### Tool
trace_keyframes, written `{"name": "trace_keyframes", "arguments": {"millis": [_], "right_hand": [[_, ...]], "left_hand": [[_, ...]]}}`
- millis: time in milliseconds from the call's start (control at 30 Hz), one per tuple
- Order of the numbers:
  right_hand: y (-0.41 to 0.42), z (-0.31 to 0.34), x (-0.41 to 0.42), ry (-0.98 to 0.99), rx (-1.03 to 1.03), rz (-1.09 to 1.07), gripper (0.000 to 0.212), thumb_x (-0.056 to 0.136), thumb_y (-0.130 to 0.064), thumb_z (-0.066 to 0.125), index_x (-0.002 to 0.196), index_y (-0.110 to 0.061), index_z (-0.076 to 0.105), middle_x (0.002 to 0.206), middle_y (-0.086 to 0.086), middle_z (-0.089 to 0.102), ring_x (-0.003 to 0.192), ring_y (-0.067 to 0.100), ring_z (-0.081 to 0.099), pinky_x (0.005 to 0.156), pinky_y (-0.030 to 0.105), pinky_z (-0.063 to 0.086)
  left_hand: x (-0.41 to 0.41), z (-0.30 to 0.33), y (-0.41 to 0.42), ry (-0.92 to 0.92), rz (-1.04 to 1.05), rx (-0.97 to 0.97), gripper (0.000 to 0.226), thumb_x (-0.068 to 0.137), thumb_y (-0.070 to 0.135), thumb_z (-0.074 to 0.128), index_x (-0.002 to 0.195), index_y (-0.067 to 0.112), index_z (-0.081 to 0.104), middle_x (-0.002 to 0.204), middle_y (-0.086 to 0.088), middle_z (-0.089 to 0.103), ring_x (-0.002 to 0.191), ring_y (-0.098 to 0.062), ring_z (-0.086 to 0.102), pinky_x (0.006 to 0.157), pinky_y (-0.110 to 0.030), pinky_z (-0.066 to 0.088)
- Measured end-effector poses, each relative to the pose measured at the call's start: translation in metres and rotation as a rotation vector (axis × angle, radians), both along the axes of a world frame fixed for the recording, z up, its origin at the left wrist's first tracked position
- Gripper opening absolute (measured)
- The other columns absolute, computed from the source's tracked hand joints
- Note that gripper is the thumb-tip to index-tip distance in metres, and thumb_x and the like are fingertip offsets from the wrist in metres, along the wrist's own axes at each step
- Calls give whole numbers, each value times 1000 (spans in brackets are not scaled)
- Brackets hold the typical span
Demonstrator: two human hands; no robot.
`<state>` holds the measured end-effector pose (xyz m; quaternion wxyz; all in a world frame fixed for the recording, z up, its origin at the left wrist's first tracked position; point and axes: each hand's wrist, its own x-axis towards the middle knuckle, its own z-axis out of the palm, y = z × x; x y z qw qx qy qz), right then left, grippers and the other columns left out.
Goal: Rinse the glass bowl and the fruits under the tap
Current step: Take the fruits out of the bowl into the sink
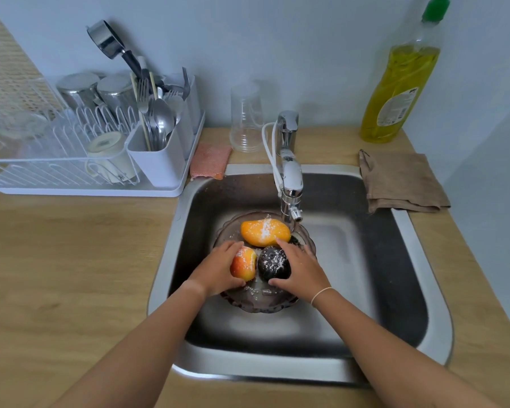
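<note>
bowl sits in sink right under tap, so water lands on fruit; mango at back, speckled white; left hand cups apple, right hand curls round dark fruit, likely to turn each under stream; hands side by side, apart
</note>
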<state>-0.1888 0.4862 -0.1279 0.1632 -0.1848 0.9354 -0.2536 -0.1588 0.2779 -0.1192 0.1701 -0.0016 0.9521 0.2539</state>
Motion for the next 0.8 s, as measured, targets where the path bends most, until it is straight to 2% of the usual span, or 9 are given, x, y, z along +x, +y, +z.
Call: {"name": "trace_keyframes", "arguments": {"millis": [100,367,533,700,800], "right_hand": [[-1,-3,-2,12,4,10,89,75,-45,67,146,-28,16,150,-3,32,142,19,21,118,34,6],[7,-11,-5,4,-43,-28,85,74,-44,68,144,-29,22,147,-3,35,139,23,25,115,40,26],[14,-2,-5,65,-167,-62,79,71,-39,70,139,-24,33,140,-1,42,130,20,39,107,34,38],[49,21,-26,148,-225,-179,77,70,-32,74,137,-19,38,135,2,46,126,19,43,103,29,35],[73,30,-42,127,-224,-279,78,70,-28,74,138,-20,36,137,2,44,126,19,43,103,31,37]], "left_hand": [[-1,-2,0,14,-10,-28,91,71,29,76,145,22,24,151,1,27,137,-21,27,113,-33,26],[-2,-2,4,83,48,-1,83,67,33,77,137,24,34,141,1,42,129,-20,35,106,-33,35],[5,-2,5,102,67,71,80,66,36,78,133,29,35,138,3,42,126,-17,37,103,-30,37],[-2,15,28,132,-10,136,81,66,41,76,134,32,33,137,4,41,126,-17,38,105,-33,38],[-10,23,56,143,-59,145,80,67,43,74,135,30,33,136,5,42,124,-16,39,105,-31,36]]}}
